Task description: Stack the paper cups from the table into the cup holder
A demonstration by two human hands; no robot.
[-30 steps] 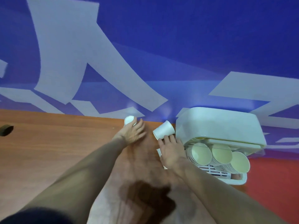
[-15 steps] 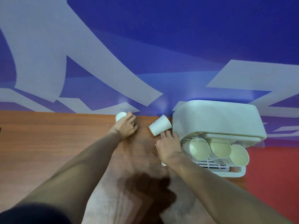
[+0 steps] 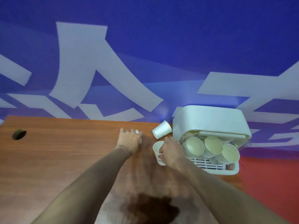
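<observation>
1. Paper cups sit at several spots on the wooden table (image 3: 64,159): one upright cup (image 3: 157,151) stands just at 9 o'clock of the cup holder (image 3: 208,120), its open mouth facing up and a small print low on its side.
2. A second, tipped cup (image 3: 161,131) lies on its side at about 11 o'clock from the upright one, near the table's far edge, its base end close beside the holder's white shell.
3. The right hand (image 3: 171,152) grips the upright cup, with fingers curled over its rim and wall at the 3 o'clock side.
4. The left hand (image 3: 129,139) rests on the table at 9 o'clock of both cups, fingers bent over a small white cup (image 3: 137,131); only a sliver of that cup shows, so the hold looks like a grip but is blurred.
5. The cup holder lies at the table's 3 o'clock end, against the blue wall (image 3: 161,46) with pale shapes.
6. Three stacks of nested cups (image 3: 212,146) lie inside the holder, mouths facing the camera, over a white slotted tray (image 3: 208,165).
7. A dark round hole (image 3: 19,134) sits in the tabletop, far at 9 o'clock.
8. A dark stain (image 3: 150,209) marks the table at 6 o'clock, between the two forearms.
9. A red surface (image 3: 267,183) shows at 4 o'clock, beyond the table edge.
</observation>
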